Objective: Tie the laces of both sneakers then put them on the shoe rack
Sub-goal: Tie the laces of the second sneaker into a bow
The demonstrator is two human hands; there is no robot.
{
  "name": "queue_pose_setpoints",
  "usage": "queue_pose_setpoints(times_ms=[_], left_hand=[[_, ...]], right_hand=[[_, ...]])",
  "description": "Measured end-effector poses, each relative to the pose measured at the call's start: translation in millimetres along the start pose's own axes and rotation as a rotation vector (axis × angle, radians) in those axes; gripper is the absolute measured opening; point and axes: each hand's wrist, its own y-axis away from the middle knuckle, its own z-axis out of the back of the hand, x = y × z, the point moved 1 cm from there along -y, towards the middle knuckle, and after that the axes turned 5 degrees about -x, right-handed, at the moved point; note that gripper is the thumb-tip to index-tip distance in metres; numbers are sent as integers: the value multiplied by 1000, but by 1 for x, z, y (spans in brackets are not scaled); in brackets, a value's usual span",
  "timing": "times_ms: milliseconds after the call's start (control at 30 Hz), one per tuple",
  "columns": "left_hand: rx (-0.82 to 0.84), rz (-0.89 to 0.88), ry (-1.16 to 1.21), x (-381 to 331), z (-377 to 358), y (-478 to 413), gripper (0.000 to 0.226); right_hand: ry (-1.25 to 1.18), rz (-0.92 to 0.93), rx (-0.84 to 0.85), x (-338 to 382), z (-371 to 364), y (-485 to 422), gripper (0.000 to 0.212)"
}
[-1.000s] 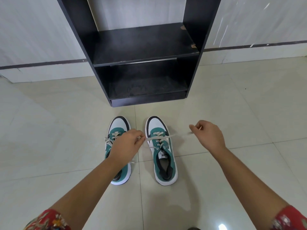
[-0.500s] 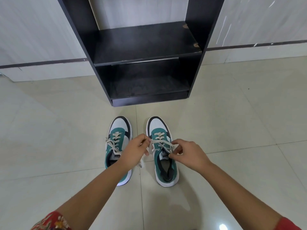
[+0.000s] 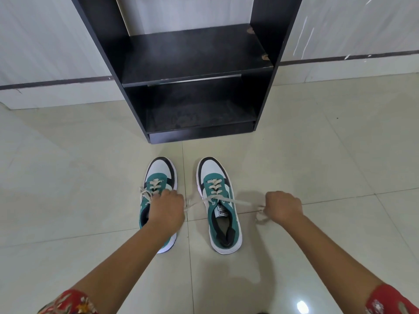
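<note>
head view: both hands have drawn apart since half a second ago, left hand (image 3: 166, 208) and right hand (image 3: 283, 207) each clenched on a cream lace end (image 3: 240, 202), cinching the first knot on the green-and-white right sneaker (image 3: 218, 205) at 6 o'clock of the black wooden shoe rack (image 3: 192, 71)

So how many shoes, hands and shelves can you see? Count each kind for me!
Sneakers: 2, the left sneaker and the right sneaker, both on the floor.
Hands: 2, the left hand and the right hand, each pulling a lace end.
Shelves in the black shoe rack: 2, the upper shelf and the lower shelf.
Total: 6.
</note>
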Motion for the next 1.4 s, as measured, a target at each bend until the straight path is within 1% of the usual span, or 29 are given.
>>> queue_pose_setpoints(times_ms=[33,67,100,167,200,267,333,400,467,533,567,733,800,867,933,967,1000,1133,1267,1400], left_hand=[[-1,-46,29,-5,-4,-1,34],[-33,-91,111,-12,-6,-1,38],[-76,-116,228,-18,-6,-2,39],[-105,-90,454,-28,-5,-5,34],[-109,-53,540,-30,-4,-7,29],[-128,19,680,-32,-5,-9,21],[-138,50,778,-32,-6,-9,15],[-147,44,844,-32,-8,-7,15],[-171,23,842,-32,-10,-6,16],[-214,-8,783,-32,-12,-5,11],[-234,-29,734,-31,-12,-4,11],[-314,-114,453,-21,-17,6,15],[-295,-109,443,-20,-17,9,14],[-231,-100,518,-22,-15,9,15],[-194,-125,556,-25,-13,6,22],[-203,-143,553,-26,-12,5,25],[-219,-150,549,-25,-11,4,25],[-335,-174,493,-20,-11,0,21],[-313,-160,392,-18,-13,-1,25],[-274,-138,410,-14,-17,1,26]], right_hand=[[30,45,39,6,-4,1,36],[-4,120,16,14,-7,1,43],[-92,215,-36,24,-6,4,47],[-319,356,-130,44,-2,10,43],[-387,383,-163,52,0,13,37],[-460,361,-233,62,-1,16,23],[-520,321,-264,64,-5,18,18],[-613,311,-260,63,-9,19,16],[-687,312,-239,62,-10,22,13],[-730,288,-219,58,-10,23,10],[-740,264,-203,54,-9,23,9],[-783,132,-177,36,-3,24,16],[-719,152,-142,38,-5,25,16],[-609,213,-59,44,-5,26,9],[-525,301,19,51,-4,25,28],[-495,331,19,53,-3,25,35],[-491,348,-8,55,-1,25,35],[-607,335,-114,55,4,24,13],[-558,306,-159,52,5,21,18],[-605,258,-100,49,-3,18,18]])
